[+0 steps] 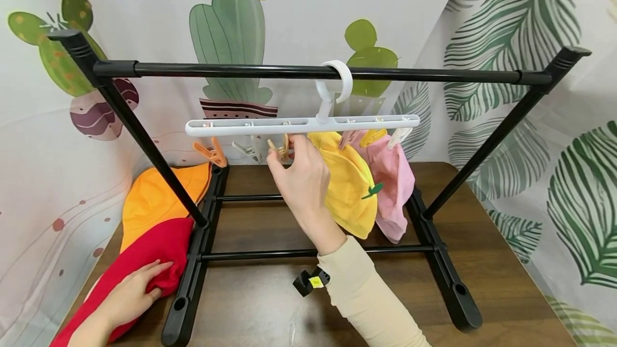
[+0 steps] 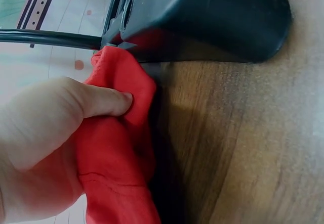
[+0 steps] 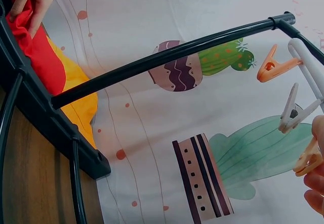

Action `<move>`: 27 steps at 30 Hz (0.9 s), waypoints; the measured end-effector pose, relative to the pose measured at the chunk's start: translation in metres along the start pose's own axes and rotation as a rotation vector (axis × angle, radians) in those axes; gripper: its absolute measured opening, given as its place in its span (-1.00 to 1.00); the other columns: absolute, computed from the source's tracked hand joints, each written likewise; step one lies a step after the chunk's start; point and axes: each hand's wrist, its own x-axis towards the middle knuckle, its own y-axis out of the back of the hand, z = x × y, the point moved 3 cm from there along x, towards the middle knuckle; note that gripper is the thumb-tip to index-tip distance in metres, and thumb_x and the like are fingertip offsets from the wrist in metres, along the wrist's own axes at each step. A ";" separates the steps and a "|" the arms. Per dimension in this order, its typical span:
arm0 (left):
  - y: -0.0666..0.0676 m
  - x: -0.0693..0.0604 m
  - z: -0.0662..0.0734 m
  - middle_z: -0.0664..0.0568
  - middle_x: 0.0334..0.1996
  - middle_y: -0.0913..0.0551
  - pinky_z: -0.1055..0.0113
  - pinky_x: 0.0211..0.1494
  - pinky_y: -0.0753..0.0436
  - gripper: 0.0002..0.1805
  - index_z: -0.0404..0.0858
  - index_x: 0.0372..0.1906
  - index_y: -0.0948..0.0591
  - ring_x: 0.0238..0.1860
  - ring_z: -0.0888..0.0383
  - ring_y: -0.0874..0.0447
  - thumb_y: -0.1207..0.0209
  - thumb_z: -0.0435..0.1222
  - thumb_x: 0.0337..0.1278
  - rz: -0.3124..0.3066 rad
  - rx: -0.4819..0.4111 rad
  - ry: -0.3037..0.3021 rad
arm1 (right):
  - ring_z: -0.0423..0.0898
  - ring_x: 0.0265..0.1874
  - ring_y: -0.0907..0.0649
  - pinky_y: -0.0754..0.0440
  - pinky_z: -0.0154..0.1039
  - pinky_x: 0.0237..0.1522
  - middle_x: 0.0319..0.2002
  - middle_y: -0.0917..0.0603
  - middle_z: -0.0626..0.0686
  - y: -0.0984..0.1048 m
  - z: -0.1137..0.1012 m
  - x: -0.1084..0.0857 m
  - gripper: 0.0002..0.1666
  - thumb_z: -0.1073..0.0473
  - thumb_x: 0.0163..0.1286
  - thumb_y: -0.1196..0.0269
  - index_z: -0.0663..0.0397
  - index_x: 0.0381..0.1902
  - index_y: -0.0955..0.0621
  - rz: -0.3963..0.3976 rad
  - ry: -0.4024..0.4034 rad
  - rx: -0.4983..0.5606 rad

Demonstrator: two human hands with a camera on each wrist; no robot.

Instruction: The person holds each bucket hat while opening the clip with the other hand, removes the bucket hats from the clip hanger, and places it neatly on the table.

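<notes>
My right hand (image 1: 306,175) pinches a beige clothespin (image 3: 307,158) under the white clip hanger (image 1: 241,126), which hooks over the black rack's top bar. Left of that clothespin hang an orange clothespin (image 1: 212,151) and a pale grey one (image 3: 293,114), holding nothing. A yellow hat (image 1: 347,186) with a green sprout and a pink hat (image 1: 389,186) hang from the hanger's right half; the yellow hat's top edge is partly hidden by my hand. At the lower left, my left hand (image 1: 130,293) grips folded red fabric, seemingly a hat (image 2: 116,153), with the thumb on top.
The black rack (image 1: 231,71) stands on a wooden table (image 1: 255,304), with slanted posts and two low crossbars. An orange hat (image 1: 154,197) lies outside its left foot, partly under the red fabric. Printed curtains (image 1: 308,15) hang behind. A small black device (image 1: 310,281) is at my right wrist.
</notes>
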 end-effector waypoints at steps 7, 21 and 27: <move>-0.001 0.001 0.004 -0.49 0.07 -0.41 -0.21 -0.05 -0.46 -0.44 -0.34 0.09 -0.51 0.05 -0.37 -0.42 -0.26 -0.44 -0.20 0.009 0.028 -0.005 | -0.17 -0.53 -0.56 -0.51 -0.29 -0.54 -0.51 -0.58 -0.07 0.001 -0.001 0.001 -0.76 0.04 0.07 -0.26 0.04 -0.39 -0.51 -0.006 -0.004 0.005; -0.010 -0.013 0.009 -0.46 0.13 -0.37 -0.20 -0.15 -0.51 -0.31 -0.33 0.17 -0.44 0.03 -0.34 -0.45 -0.33 -0.35 -0.24 -0.016 0.052 0.013 | -0.16 -0.55 -0.55 -0.50 -0.28 -0.55 -0.53 -0.57 -0.06 0.001 0.001 0.001 -0.78 0.06 0.06 -0.26 0.05 -0.39 -0.52 -0.007 0.001 0.002; -0.015 -0.014 0.006 -0.47 0.16 -0.32 -0.24 -0.11 -0.47 -0.22 -0.36 0.21 -0.38 0.06 -0.37 -0.39 -0.37 -0.26 -0.26 -0.052 0.035 0.027 | -0.16 -0.55 -0.54 -0.49 -0.28 -0.56 -0.52 -0.57 -0.04 0.001 0.000 0.000 -0.76 0.05 0.07 -0.26 0.04 -0.37 -0.51 -0.024 0.000 -0.008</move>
